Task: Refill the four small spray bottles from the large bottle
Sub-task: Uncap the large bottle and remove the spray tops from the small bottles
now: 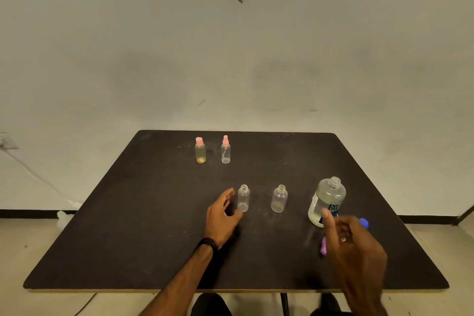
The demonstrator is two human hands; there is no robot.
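two capped small bottles (225,149) stood at the desk's (128,213) far side; two uncapped ones (243,198) stood near, looking unfilled. the large bottle (327,201) stood open. left hand (222,215) and right hand (351,246) had relaxed fingers, holding nothing.

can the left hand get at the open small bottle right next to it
Probably yes. The left hand lies open on the table with its fingers curved toward the uncapped small bottle, and nothing stands between them.
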